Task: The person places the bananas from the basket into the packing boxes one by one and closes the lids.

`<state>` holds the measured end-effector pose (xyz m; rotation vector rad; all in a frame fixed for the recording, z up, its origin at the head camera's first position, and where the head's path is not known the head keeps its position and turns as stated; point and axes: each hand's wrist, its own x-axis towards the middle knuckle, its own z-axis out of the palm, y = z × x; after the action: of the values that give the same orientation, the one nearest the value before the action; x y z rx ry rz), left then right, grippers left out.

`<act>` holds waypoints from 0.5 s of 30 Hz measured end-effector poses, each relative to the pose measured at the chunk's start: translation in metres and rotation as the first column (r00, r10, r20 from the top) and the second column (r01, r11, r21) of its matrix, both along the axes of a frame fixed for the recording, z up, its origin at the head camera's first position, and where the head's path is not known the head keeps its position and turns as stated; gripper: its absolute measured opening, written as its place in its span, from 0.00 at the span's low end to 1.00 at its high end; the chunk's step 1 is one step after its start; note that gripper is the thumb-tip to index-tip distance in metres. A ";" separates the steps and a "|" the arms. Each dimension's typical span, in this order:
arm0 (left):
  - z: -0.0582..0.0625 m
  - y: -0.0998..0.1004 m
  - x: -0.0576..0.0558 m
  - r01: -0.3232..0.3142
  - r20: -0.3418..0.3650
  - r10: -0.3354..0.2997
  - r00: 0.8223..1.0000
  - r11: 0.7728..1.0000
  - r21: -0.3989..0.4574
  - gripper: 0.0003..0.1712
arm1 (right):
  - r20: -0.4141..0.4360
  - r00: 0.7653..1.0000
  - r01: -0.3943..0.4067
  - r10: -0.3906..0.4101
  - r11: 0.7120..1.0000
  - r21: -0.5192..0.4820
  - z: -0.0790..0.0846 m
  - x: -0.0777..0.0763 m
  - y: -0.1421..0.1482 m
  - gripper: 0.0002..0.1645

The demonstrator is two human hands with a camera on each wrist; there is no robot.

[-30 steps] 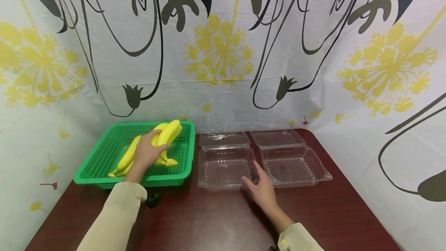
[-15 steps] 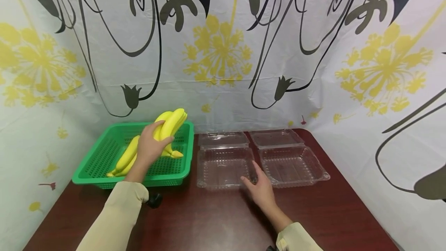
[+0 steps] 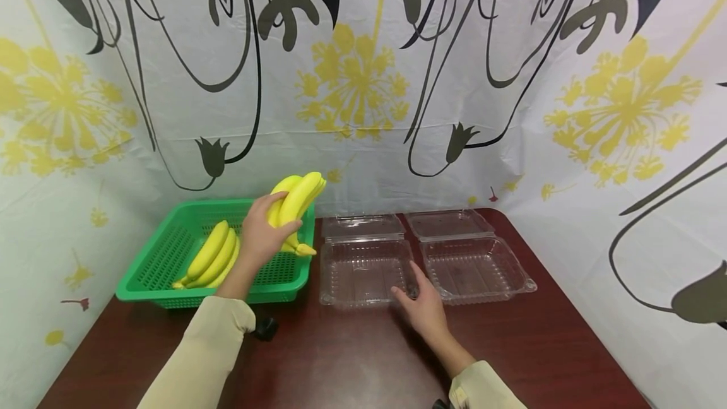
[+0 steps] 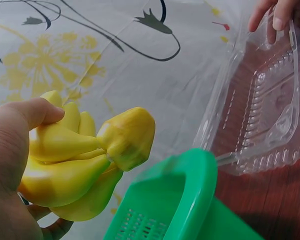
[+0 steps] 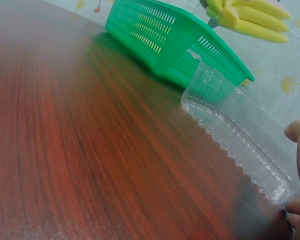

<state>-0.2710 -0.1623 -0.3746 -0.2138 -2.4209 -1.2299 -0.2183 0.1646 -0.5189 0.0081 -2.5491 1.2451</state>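
Note:
My left hand [image 3: 262, 232] grips a bunch of yellow bananas [image 3: 301, 197], held above the right side of the green plastic basket [image 3: 129, 286]. The left wrist view shows the bunch's stem end [image 4: 127, 137] pointing away from the palm, with the thumb over the top and fingertips below. My right hand [image 3: 426, 308] holds the front right corner of the left clear plastic container [image 3: 363, 273], thumb and fingers spread about the corner. Part of that grip is hidden. Another bunch of bananas [image 3: 212, 257] lies in the basket, partly behind the left wrist.
A second clear container [image 3: 477, 270] stands right of the first on the dark red table [image 3: 335, 358]. Both have lids [image 3: 363, 227] folded back toward the patterned cloth [image 3: 363, 163], which surrounds the table's back and sides. The basket's raised rim lies left of the containers.
My left hand has lifted the banana bunch up and to the right, from inside the basket to above its right rim. The right hand has stayed at the container.

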 end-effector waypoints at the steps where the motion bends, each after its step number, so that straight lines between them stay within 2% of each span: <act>1: 0.000 0.002 0.000 0.005 0.001 -0.005 1.000 1.000 0.002 0.36 | 0.000 1.000 -0.001 0.001 1.000 0.000 0.000 0.000 0.000 0.45; 15: -0.008 0.033 0.003 0.043 0.045 -0.043 0.998 0.999 0.017 0.37 | -0.032 0.999 -0.013 0.013 1.000 0.011 0.000 0.001 0.001 0.45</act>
<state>-0.2685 -0.1297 -0.3826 -0.2368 -2.4557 -1.2863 -0.2173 0.1652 -0.5190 0.0463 -2.5327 1.2257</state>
